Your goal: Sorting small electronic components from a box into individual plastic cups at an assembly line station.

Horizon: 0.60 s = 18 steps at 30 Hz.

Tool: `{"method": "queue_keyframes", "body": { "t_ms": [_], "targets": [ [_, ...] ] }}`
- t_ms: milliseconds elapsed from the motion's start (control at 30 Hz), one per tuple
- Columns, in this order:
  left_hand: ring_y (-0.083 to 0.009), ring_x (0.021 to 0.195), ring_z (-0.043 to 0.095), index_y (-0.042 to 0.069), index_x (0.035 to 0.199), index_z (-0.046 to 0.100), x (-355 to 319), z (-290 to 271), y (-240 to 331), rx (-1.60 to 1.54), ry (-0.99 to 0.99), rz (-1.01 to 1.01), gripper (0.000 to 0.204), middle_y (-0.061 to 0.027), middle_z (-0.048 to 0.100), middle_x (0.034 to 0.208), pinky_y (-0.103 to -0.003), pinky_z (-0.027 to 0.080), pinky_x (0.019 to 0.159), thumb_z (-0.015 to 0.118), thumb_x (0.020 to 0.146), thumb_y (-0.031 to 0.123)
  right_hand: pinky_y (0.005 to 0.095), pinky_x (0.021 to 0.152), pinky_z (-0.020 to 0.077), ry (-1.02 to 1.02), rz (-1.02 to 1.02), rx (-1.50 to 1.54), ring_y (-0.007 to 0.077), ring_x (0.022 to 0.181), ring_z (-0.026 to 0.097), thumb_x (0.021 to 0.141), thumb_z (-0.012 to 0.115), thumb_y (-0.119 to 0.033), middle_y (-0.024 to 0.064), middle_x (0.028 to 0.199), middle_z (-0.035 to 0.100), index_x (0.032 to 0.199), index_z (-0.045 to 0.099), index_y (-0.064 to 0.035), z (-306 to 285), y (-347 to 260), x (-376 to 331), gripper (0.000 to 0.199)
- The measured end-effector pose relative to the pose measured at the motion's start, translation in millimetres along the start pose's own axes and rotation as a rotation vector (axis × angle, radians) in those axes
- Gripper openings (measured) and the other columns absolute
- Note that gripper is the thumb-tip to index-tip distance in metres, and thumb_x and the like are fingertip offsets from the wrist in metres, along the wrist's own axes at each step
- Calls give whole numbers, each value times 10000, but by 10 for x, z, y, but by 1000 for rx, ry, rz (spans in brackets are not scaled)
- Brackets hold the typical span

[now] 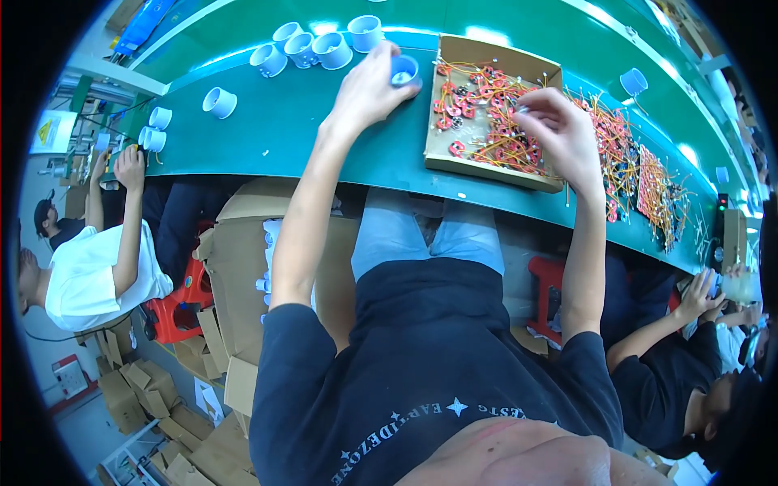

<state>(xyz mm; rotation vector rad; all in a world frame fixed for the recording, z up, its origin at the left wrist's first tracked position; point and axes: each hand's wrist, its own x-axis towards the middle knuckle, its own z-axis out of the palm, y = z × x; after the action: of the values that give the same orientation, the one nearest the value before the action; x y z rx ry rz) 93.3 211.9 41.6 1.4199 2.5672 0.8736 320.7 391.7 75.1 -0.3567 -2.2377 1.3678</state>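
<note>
My left hand (369,87) grips a small pale blue plastic cup (404,70) standing on the green conveyor belt (267,138), just left of a shallow cardboard tray (478,166). The tray holds a tangle of small red ring parts with yellow wires (485,105). My right hand (559,134) reaches into the tray's right side, its fingers curled down among the wired parts; whether it has pinched one I cannot tell.
Several more blue cups (312,47) stand on the belt at the far left. More red wired parts (648,182) lie heaped on the belt to the right. A person in white (89,275) works at my left, another in dark clothes (689,381) at my right. Cardboard boxes (235,251) sit under the belt.
</note>
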Motion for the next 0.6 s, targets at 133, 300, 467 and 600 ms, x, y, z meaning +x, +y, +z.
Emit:
{"method": "queue_keyframes", "body": {
  "t_ms": [133, 300, 467, 600],
  "targets": [
    [-357, 1142, 515, 14, 1171, 478, -550, 1, 145, -102, 21, -31, 572, -165, 542, 1183, -397, 431, 953, 768, 726, 225, 223, 772, 507, 10, 44, 69, 109, 848, 630, 857, 671, -42, 87, 937, 648, 1048, 593, 36, -43, 2, 20, 220],
    [-325, 1157, 521, 21, 1184, 463, -937, 200, 217, -220, 79, -50, 587, -166, 529, 1213, -383, 431, 966, 782, 708, 152, 226, 785, 504, -124, 116, -82, 107, 855, 627, 856, 664, -36, 83, 952, 641, 1085, 589, 37, 31, 89, 38, 252],
    [-288, 1162, 527, 47, 1213, 439, -1126, 405, 252, -553, 307, -66, 624, -161, 495, 1251, -394, 447, 987, 795, 700, 61, 245, 815, 504, 34, 176, 111, 121, 899, 623, 875, 639, -31, 88, 991, 633, 1102, 580, 34, -45, 89, -3, 243],
    [-239, 1131, 542, 42, 1212, 432, -1266, 430, 341, -914, 450, -128, 649, -150, 515, 1213, -357, 472, 941, 812, 686, 30, 252, 793, 518, 216, -24, 218, 142, 905, 642, 883, 630, -30, 106, 995, 647, 1090, 582, 49, -53, 52, -58, 226]
  ]
}}
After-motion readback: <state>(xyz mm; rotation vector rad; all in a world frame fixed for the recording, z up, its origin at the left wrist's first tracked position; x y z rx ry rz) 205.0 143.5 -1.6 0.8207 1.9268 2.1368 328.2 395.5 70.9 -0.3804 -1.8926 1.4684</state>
